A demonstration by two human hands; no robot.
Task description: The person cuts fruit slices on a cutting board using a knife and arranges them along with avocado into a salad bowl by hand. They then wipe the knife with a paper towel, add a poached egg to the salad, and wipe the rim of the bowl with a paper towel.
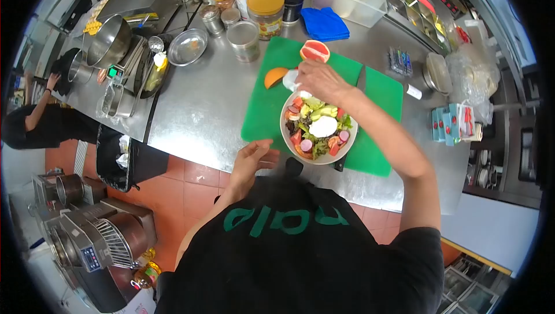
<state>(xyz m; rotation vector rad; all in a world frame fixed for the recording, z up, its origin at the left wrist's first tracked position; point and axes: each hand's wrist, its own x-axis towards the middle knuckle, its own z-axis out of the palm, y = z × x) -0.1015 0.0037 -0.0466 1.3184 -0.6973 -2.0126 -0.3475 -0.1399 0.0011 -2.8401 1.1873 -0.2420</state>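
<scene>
My right hand is over the far side of a round bowl of salad, its fingers pressed together near a small white item; what they hold, if anything, is hidden. White cream, avocado, radish and tomato pieces lie in the bowl. Just left of the bowl my left hand is held with its fingers spread and nothing in it. The bowl stands on green cutting boards. Behind my right hand lies a cut grapefruit, and an orange wedge lies to the left.
Jars and a blue cloth stand beyond the boards. A knife lies on them. At left are a metal bowl, a black bin and another person. Small boxes sit at the right.
</scene>
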